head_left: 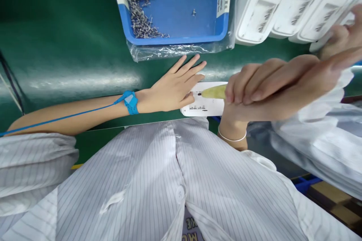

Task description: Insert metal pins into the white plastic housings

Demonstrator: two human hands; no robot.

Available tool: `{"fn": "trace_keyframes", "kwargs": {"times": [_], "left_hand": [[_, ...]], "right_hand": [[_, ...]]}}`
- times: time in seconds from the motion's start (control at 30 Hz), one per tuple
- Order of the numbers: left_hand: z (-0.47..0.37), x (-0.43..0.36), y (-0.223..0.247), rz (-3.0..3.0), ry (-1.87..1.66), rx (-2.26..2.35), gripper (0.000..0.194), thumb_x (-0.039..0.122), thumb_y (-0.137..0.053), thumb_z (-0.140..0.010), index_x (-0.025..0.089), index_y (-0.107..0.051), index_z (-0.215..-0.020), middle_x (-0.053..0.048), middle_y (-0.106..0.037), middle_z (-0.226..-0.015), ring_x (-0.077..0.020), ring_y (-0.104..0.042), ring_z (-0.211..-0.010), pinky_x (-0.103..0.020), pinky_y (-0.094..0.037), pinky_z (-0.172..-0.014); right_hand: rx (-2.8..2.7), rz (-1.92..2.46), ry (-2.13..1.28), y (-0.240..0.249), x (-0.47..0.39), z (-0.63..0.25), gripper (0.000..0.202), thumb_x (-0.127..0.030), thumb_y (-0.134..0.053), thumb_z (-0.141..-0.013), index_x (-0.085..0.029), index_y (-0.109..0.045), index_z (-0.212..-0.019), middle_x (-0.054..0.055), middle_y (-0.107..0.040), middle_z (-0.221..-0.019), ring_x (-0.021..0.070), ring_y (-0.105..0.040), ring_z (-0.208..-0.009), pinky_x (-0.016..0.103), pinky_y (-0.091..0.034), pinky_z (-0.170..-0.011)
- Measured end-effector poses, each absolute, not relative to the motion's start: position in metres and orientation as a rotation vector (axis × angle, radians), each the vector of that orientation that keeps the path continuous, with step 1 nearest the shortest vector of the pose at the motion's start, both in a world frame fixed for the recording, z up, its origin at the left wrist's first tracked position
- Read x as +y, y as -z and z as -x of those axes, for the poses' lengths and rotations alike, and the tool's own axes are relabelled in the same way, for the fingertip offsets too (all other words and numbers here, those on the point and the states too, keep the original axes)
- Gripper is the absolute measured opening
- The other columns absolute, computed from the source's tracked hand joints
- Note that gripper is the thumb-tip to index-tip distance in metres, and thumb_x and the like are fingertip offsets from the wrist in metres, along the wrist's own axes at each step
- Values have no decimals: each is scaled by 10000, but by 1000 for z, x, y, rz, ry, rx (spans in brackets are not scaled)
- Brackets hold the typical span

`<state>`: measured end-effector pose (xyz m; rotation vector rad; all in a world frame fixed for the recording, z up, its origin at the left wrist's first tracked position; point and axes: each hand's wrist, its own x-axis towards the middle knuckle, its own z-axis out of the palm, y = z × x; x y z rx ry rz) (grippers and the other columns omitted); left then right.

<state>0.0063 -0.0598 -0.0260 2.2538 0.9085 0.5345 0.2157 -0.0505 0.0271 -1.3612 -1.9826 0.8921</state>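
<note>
The dark green bench (93, 64) stretched across the view, its near edge running just in front of the striped white coat. Toward its far edge sat a blue rectangular plastic tray (175, 5) with paper labels on its rim, on clear plastic wrap (181, 49). Right of it, several white rounded plastic housings (256, 11) stood in a row, another person's hand (343, 35) at the rightmost (blurred there). A smaller white flat plastic piece (213, 109) lay at the bench's near edge, between the two working hands. The right hand (266, 83) was closed, fingers curled around a yellow-green tapered object (215, 92) whose narrow end pointed at a dark spot on the white piece; whether it touched could not be told. The left hand (172, 86), palm down and open with fingers spread, wore a blue wrist strap (131, 102) and had its thumb on the piece's left end. Small silver metal screws (140, 19) were heaped along the tray's left side.
</note>
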Motion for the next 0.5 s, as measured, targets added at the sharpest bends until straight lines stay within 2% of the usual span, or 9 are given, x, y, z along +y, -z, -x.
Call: {"fn": "trace_keyframes", "kwargs": {"times": [0.07, 0.13, 0.27, 0.37, 0.5], "left_hand": [[-7, -60, 26, -2261, -528, 908, 527, 402, -436, -980, 160, -468, -1448, -105, -292, -1659, -362, -133, -1575, -630, -68, -1291], [-8, -59, 25, -2253, -537, 902, 550, 400, -467, -965, 166, -456, -1463, -106, -313, -1651, -368, -142, -1572, -640, -71, -1286], [-9, -59, 23, -2194, -596, 884, 565, 390, -515, -941, 213, -456, -1474, -75, -336, -1643, -384, -164, -1564, -670, -77, -1273], [-10, -60, 24, -2180, -613, 879, 561, 395, -519, -940, 224, -466, -1472, -65, -332, -1646, -384, -160, -1566, -672, -76, -1272], [-10, -60, 24, -2196, -561, 881, 571, 421, -506, -946, 209, -461, -1474, -65, -330, -1647, -379, -153, -1569, -678, -61, -1267]], "right_hand": [[-1873, 1409, -854, -18, -40, -207, 979, -631, 200, -968, -294, -669, -1267, -26, -313, -477, 192, -541, -447, 360, -493, -513], [-1835, 1386, -880, -16, -39, -201, 928, -659, 132, -987, -297, -681, -1249, -35, -296, -478, 178, -543, -450, 335, -485, -508], [-1912, 1335, -884, -19, -52, -196, 976, -693, 102, -979, -245, -763, -1027, 0, -341, -514, 193, -598, -532, 318, -470, -505], [-1889, 1304, -805, -20, -56, -196, 950, -699, 69, -987, -236, -756, -907, 10, -338, -521, 205, -577, -522, 333, -464, -495], [-1922, 1316, -739, -19, -50, -201, 806, -641, -52, -1030, -236, -721, -837, 22, -367, -532, 222, -546, -516, 376, -465, -501]]}}
